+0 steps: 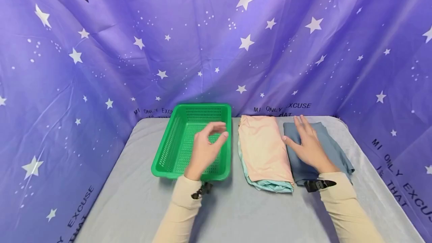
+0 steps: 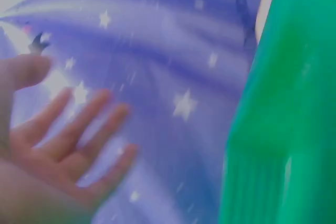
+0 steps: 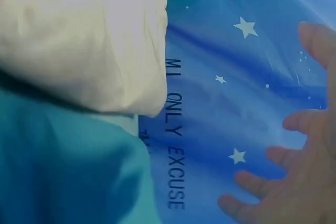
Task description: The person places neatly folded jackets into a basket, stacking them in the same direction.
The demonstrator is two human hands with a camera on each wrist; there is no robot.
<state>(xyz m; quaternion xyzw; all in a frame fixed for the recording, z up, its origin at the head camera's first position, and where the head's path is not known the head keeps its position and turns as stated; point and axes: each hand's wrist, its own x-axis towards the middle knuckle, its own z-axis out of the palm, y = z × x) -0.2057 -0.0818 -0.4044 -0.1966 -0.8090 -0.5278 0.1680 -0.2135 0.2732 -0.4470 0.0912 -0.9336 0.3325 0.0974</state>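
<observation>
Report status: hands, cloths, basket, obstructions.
Left hand over green basket, holding nothing. Right hand over blue cloth, holding nothing. Pink cloth atop mint cloth, right of basket. Nothing seen blocking either hand.

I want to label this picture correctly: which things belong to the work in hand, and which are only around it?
Probably the work: basket, pink cloth, mint cloth under it, blue cloth.

Only around: table, curtain, wrist straps.

Looks like a makeshift booth: starry purple cloth [image 1: 209,55] hangs around a grey-covered table [image 1: 125,201].
</observation>
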